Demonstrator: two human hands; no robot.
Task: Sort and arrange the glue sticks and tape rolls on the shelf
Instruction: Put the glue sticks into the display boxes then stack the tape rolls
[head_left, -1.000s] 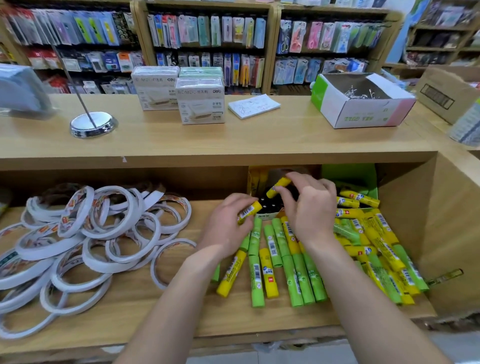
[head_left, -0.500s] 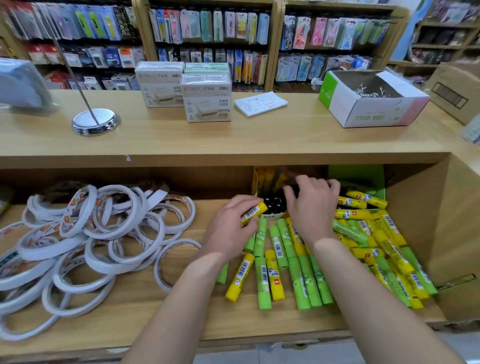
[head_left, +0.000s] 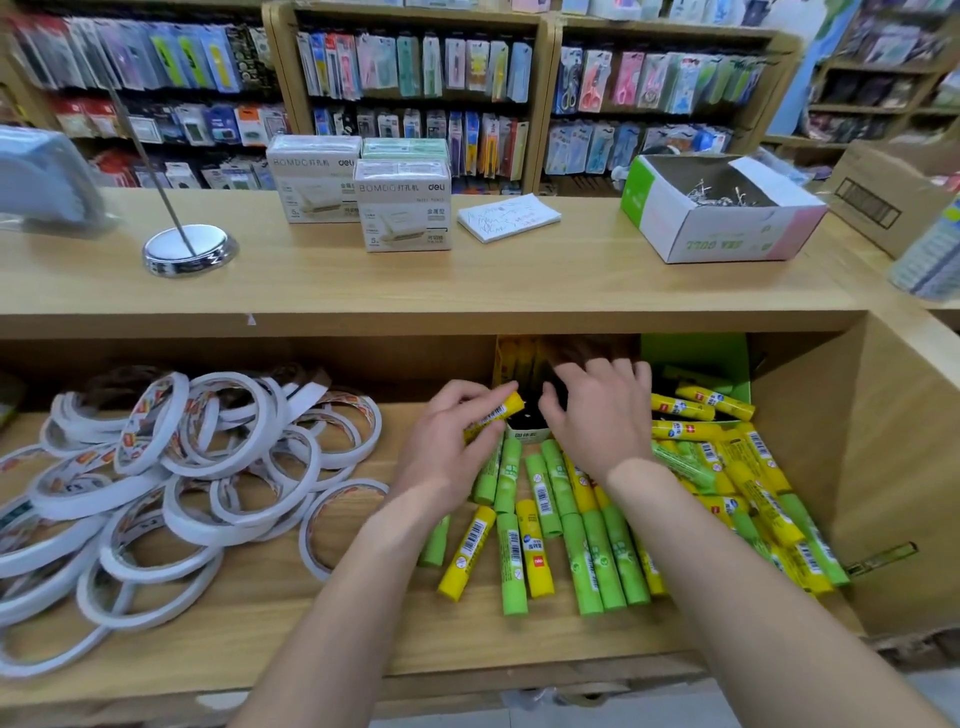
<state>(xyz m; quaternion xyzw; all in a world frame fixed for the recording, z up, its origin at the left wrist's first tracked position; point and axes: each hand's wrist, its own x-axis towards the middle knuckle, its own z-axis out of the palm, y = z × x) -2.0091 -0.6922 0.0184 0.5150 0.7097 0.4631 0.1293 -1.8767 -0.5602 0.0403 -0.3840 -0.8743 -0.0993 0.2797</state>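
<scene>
Head view, and we're deep in the glue-stick half of the job. Our left hand (head_left: 447, 452), centre frame, has its fingers and thumb wrapped round a yellow glue stick (head_left: 492, 417), tilted with its tip toward the yellow box (head_left: 511, 364) at the back of the shelf (head_left: 311, 623). Our right hand (head_left: 597, 421) is just beside it, fingers curled down into the dark mouth of that box. Whether they hold anything in there we cannot tell, because the knuckles hide it.

The step, as we read it, is loading sticks into the box one at a time. Plenty left: loose glue sticks (head_left: 597, 561), green and yellow, fan out below both wrists, and more are heaped at right in front of a green box (head_left: 696, 358). The tape rolls (head_left: 208, 467) sprawl in an overlapping pile at lower left, apparently unsorted.

Next, we reckon, the right hand has to clear the opening so the left can stand its stick upright in a free slot. That calls for a straight, end-first entry; go in tilted and it may jam against its neighbours.
</scene>
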